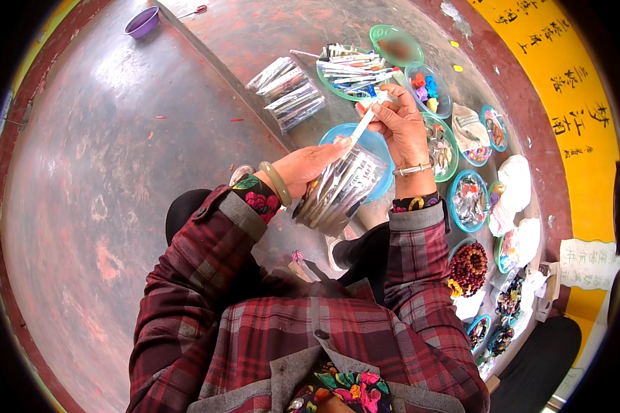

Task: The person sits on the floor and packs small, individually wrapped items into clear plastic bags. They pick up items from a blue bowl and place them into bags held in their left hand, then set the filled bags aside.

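Note:
My left hand [303,167] is closed on a clear plastic bag [341,186] packed with slim pen-like sticks, which hangs tilted below the fingers. Between both hands a narrow white strip [363,126] runs slantwise from the bag's mouth. The fingers of my right hand [401,124] pinch its upper end, where small blue and red bits show. Whether the strip is part of the bag or a separate piece, I cannot tell. Under the bag stands a blue basin [375,141], partly covered by my hands.
Filled bags [286,93] lie stacked on the floor beside a green basin [351,86] of pen-like sticks. Several bowls of small goods line the right, including a blue one [468,199] and dark red beads [468,268]. A purple basin [142,23] and scissors [198,10] are far left.

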The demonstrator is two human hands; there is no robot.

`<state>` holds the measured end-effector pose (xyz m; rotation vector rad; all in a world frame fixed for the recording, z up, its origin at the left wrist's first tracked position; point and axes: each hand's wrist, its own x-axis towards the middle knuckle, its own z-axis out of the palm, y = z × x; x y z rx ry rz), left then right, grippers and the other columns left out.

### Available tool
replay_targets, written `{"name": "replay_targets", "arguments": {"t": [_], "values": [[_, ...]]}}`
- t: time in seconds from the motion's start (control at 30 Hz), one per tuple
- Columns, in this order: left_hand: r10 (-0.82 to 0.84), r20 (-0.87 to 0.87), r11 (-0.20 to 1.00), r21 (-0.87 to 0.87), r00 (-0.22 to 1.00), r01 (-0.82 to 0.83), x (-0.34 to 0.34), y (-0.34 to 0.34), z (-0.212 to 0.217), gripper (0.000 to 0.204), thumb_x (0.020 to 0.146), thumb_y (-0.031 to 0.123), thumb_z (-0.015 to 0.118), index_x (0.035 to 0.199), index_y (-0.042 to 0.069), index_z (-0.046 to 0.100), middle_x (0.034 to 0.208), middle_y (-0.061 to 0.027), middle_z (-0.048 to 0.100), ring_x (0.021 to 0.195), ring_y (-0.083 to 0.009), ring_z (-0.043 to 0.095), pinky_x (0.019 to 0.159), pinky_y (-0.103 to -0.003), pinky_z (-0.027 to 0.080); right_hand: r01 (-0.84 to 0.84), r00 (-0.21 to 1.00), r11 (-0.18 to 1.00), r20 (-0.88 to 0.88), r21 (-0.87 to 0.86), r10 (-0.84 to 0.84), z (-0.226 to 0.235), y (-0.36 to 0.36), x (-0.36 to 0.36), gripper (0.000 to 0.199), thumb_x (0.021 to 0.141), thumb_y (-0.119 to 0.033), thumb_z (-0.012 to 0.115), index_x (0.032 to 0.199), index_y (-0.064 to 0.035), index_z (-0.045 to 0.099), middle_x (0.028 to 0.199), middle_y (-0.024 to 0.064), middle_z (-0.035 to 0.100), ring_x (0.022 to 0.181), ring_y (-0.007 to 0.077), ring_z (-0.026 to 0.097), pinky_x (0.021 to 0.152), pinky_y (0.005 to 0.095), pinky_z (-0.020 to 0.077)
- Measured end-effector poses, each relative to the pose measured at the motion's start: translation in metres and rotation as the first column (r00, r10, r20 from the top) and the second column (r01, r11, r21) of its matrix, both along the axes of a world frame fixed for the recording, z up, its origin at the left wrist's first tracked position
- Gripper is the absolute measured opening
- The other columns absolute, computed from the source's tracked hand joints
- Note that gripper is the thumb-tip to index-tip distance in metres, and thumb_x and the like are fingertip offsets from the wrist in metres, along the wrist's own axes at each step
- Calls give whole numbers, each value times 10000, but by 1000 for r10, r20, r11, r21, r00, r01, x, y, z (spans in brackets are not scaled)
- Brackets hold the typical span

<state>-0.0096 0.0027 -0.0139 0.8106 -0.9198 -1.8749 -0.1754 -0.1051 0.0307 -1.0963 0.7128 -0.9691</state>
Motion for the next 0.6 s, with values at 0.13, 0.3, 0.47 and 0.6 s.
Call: {"name": "replay_targets", "arguments": {"t": [0.13, 0.3, 0.47, 0.6], "values": [[2, -222, 949, 309, 975, 68, -3, 0, 16, 374, 946, 276, 439, 1176, -15, 481, 1104, -82, 570, 976, -141, 555, 871, -297, 435, 35, 999, 999, -24, -10, -35, -5, -4, -7, 322, 784, 2, 624, 1080, -65, 514, 784, 67, 607, 676, 134, 612, 544, 215, 515], [2, 196, 965, -256, 981, 50, 2, -1, 2, 359, 906, 161, 462, 1208, -30, 424, 1065, -197, 550, 978, -313, 546, 867, -358, 431, -19, 998, 995, -55, 102, 24, -6, -12, -17, 310, 785, -4, 624, 1072, -51, 517, 788, 66, 610, 663, 131, 608, 534, 215, 512], [50, 203, 945, -327, 978, 20, -2, -3, -23, 354, 922, 177, 427, 1202, -40, 425, 1038, -174, 558, 959, -284, 548, 861, -326, 423, -30, 999, 996, -24, 80, 32, -10, -10, -8, 301, 789, 1, 617, 1069, -48, 515, 782, 68, 609, 650, 132, 606, 528, 214, 510], [123, 88, 988, -109, 989, -113, -5, -1, 13, 377, 947, 265, 415, 1155, -46, 466, 1010, -80, 571, 934, -134, 534, 843, -277, 423, 76, 997, 997, 19, 16, -76, -6, -4, -5, 293, 786, 8, 620, 1054, -53, 517, 767, 65, 605, 647, 131, 604, 532, 210, 508]]}}
